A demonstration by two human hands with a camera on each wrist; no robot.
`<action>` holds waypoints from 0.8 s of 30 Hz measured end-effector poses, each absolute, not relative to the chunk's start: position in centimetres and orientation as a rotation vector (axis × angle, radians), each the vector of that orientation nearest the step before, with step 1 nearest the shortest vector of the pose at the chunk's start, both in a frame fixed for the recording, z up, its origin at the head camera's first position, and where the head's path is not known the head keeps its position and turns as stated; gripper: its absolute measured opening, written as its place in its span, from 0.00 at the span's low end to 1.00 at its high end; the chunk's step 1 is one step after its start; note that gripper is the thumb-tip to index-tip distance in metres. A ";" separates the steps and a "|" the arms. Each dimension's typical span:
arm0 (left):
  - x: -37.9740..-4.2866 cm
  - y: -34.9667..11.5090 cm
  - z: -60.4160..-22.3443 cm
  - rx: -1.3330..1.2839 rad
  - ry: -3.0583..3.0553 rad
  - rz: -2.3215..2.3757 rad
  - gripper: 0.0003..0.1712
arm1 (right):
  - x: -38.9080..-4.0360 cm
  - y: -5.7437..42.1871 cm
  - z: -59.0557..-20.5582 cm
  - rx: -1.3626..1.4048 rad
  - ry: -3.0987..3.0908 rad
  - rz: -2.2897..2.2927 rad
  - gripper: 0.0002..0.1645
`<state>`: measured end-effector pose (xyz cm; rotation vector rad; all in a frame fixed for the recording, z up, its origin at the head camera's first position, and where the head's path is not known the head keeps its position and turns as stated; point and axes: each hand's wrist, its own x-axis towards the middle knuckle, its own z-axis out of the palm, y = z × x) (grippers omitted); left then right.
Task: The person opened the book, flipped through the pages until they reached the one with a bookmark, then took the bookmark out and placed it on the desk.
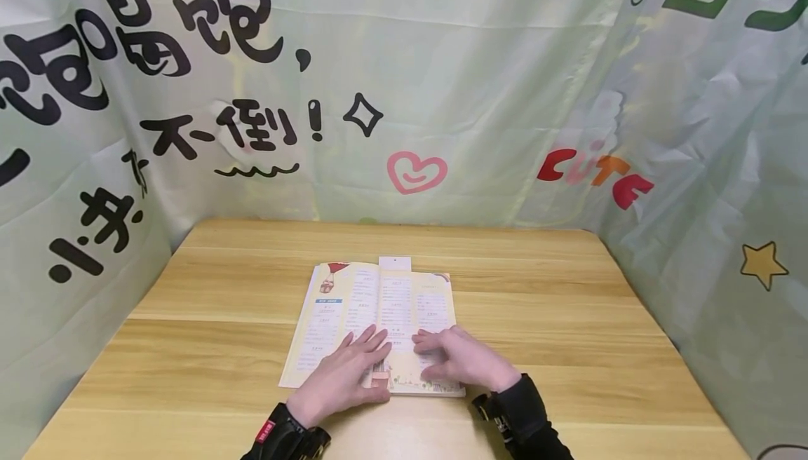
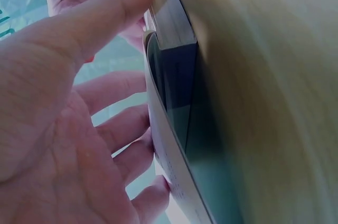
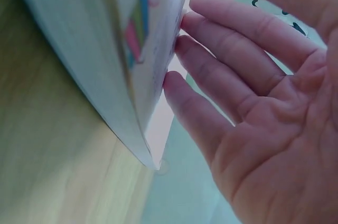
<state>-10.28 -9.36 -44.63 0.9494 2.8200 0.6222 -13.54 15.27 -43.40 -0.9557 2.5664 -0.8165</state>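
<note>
An open book (image 1: 398, 306) lies on the wooden table, its printed pages facing up. A pale bookmark-like card (image 1: 395, 264) sticks out past its top edge near the spine. My left hand (image 1: 344, 372) rests across the lower left page and the spine, fingers extended; in the left wrist view the fingertips touch the cover side page (image 2: 169, 145) and the thumb lies by the page block. On the right page rests my right hand (image 1: 463, 358), its fingertips touching the paper. The right wrist view shows those fingers slightly bent against the page (image 3: 158, 71), gripping nothing.
The wooden table (image 1: 536, 285) spreads out around the book on all sides. Behind it and at both sides hang pale printed cloth curtains (image 1: 492, 95) with lettering, a heart and a star.
</note>
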 end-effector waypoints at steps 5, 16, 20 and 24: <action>-10.1 -9.0 -44.6 0.932 2.851 0.606 0.44 | -13.0 15.0 -43.0 -0.979 2.578 -0.695 0.36; -9.8 -8.2 -45.0 0.891 2.900 0.598 0.45 | -12.3 14.7 -43.0 -1.041 2.564 -0.551 0.53; -9.7 -8.2 -45.0 0.892 2.898 0.598 0.45 | -12.3 14.6 -43.2 -1.034 2.574 -0.544 0.50; -9.6 -8.1 -44.9 0.892 2.896 0.601 0.44 | -12.4 14.7 -43.2 -1.033 2.572 -0.553 0.47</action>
